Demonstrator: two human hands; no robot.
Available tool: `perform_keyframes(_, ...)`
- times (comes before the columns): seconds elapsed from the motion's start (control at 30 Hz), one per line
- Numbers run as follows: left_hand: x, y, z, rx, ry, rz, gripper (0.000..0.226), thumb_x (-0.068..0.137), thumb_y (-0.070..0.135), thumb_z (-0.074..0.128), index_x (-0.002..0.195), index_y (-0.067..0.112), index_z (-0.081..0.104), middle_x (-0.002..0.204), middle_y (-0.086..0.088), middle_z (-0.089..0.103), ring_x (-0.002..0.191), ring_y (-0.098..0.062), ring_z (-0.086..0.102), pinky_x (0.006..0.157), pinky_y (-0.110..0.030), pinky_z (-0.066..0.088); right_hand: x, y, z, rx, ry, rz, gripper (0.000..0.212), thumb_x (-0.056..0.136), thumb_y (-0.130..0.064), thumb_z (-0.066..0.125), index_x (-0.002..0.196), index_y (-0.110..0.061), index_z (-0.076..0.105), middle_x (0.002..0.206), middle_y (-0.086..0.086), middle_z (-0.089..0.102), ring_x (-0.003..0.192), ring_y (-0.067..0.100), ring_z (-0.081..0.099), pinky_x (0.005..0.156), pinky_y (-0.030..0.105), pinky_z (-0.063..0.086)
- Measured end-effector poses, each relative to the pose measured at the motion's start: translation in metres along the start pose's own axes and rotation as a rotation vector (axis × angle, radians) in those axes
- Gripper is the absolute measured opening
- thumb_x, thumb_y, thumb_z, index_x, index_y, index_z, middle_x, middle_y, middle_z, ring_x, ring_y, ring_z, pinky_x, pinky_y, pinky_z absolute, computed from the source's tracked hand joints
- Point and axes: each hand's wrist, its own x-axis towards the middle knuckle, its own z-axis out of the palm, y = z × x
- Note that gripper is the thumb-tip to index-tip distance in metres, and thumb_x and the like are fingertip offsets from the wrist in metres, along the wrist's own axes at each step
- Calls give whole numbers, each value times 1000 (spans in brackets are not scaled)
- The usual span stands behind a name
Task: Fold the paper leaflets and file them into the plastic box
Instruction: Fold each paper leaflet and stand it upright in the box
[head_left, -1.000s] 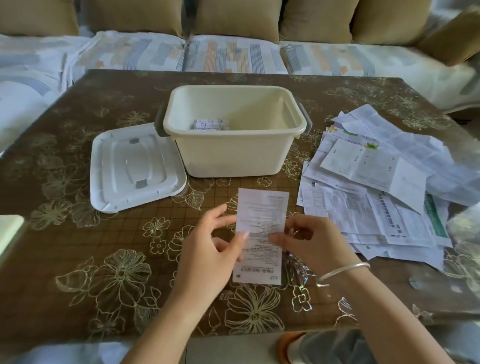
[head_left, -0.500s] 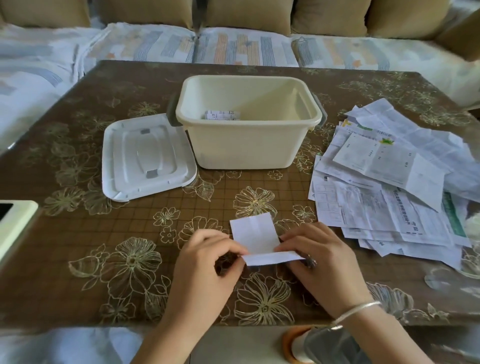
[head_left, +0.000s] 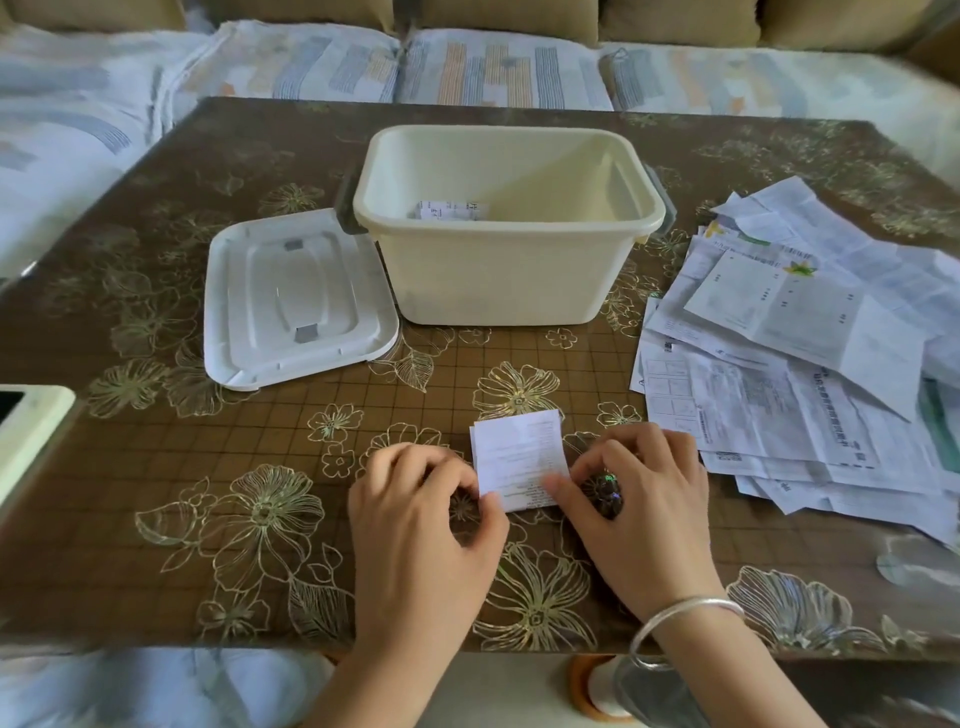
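Observation:
A small folded white leaflet (head_left: 517, 457) lies on the brown flowered table (head_left: 156, 467) near its front edge. My left hand (head_left: 421, 525) pinches its lower left corner with curled fingers. My right hand (head_left: 634, 499) pinches the lower right edge, thumb on the paper. The cream plastic box (head_left: 509, 270) stands open behind, with one folded leaflet (head_left: 449, 210) lying inside. A loose heap of unfolded leaflets (head_left: 789, 364) covers the table's right side.
The box's white lid (head_left: 296, 296) lies flat to the left of the box. A white device (head_left: 26, 431) sits at the table's left edge. A sofa with striped covers (head_left: 498, 67) runs behind the table. A silver bangle (head_left: 680, 618) circles my right wrist.
The long leaflet held up in both hands has been folded in half and pressed down onto the table. Both hands have dropped to its lower edge.

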Motion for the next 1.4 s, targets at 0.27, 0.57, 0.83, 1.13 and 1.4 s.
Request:
perform_keyframes(0.27,0,6,-1,71,-14,-27,21,78,43,56,91,27,59,98,13,58,100,-15,48,83,-32,36,-1,0,0,-26,-14,12,26,71,-58,65,72,-33,61,99,-11,52,101,14,38,87,35,33)
perform_keyframes(0.57,-1,6,-2,30,-6,41,53,78,27,68,130,27,58,124,1,53,113,-20,49,95,-41,44,-1,-1,-1,-48,-41,-18,46,75,-58,61,111,-31,52,103,-11,52,101,14,39,84,27,27)
perform_keyframes(0.83,-1,1,3,122,-64,101,39,81,21,70,118,35,70,118,-1,55,112,-26,47,90,-44,44,1,5,-3,20,-63,-68,39,74,-60,60,104,-34,63,109,-13,55,105,15,41,85,29,29)
perform_keyframes(1.13,7,1,-1,97,-118,91,33,83,29,61,114,35,70,120,1,53,116,-23,43,92,-42,42,12,12,-17,47,-199,-485,27,83,-43,62,103,-26,68,105,-16,64,100,7,57,79,31,52)
perform_keyframes(1.4,35,-9,-1,-45,-123,141,47,90,62,39,95,34,75,99,14,58,96,-12,45,81,-33,41,25,1,-12,159,-121,-336,23,87,-39,55,98,-25,69,80,-16,65,72,2,59,58,26,53)
